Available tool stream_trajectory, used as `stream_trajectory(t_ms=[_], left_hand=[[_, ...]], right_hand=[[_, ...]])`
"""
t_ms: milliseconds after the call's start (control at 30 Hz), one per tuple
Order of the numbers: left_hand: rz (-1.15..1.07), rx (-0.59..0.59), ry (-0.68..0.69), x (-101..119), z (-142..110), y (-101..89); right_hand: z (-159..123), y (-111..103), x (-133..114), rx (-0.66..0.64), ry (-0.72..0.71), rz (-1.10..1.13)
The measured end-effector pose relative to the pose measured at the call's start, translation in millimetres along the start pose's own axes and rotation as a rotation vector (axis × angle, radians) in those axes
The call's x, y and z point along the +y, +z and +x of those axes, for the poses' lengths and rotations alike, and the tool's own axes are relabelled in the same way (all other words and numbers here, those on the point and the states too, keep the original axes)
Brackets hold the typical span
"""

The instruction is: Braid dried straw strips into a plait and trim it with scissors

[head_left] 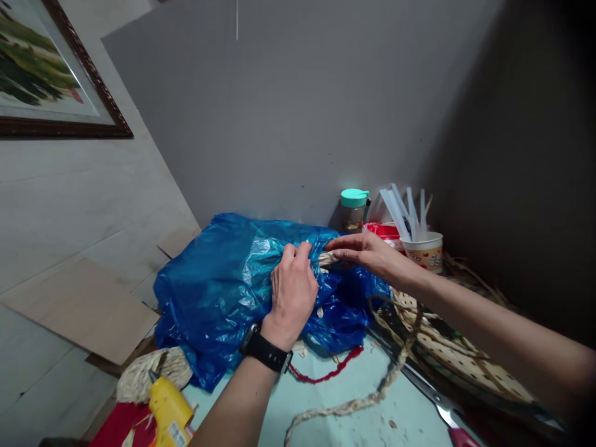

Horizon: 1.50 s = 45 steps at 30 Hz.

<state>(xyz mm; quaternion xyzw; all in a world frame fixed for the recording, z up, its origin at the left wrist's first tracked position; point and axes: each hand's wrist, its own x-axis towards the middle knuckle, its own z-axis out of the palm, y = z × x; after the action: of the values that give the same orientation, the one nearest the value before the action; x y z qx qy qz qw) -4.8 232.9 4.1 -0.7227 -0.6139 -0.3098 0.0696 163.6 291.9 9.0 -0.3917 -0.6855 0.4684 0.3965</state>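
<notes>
Person's left hand and right hand bare, forearms too; black watch at left wrist, lower centre of frame: squarish casing, wide strap.

The bag sits on the surface in front of me, my left hand on it and my right hand at the strands just right of that. Behind my right hand come a jar, then a packet and a cup with sticks in it. Under my right forearm lies a woven piece, with scissors on its near side. A cord runs nearer me than the bag. To my left, a glue gun lies beside a bundle.
</notes>
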Motion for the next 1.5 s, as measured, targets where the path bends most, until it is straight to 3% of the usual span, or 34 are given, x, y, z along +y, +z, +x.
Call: stream_trajectory(t_ms=[333,533,800,933,1067,1200,1500], left_hand=[[0.101,-0.088,0.061,1,-2,3.2],[0.112,-0.083,0.054,0,-2,1.4],[0.078,-0.044,0.028,-1,-2,1.8],[0.047,-0.009,0.031,4,-1,-2.0],[0.012,0.001,0.066,12,-3,-3.7],[-0.001,-0.005,0.093,18,-7,-1.9],[0.01,-0.014,0.117,20,-8,-8.4]], right_hand=[[1,17,1,0.036,0.068,0.045],[6,7,15,0.101,0.031,-0.08],[-7,6,-2,-0.01,-0.069,-0.253],[-11,9,-8,0.016,-0.112,-0.463],[-12,7,-21,0.124,-0.116,-0.636],[-25,-11,-38,0.3,-0.089,-0.755],[-127,-71,-87,0.804,-0.064,-0.82]])
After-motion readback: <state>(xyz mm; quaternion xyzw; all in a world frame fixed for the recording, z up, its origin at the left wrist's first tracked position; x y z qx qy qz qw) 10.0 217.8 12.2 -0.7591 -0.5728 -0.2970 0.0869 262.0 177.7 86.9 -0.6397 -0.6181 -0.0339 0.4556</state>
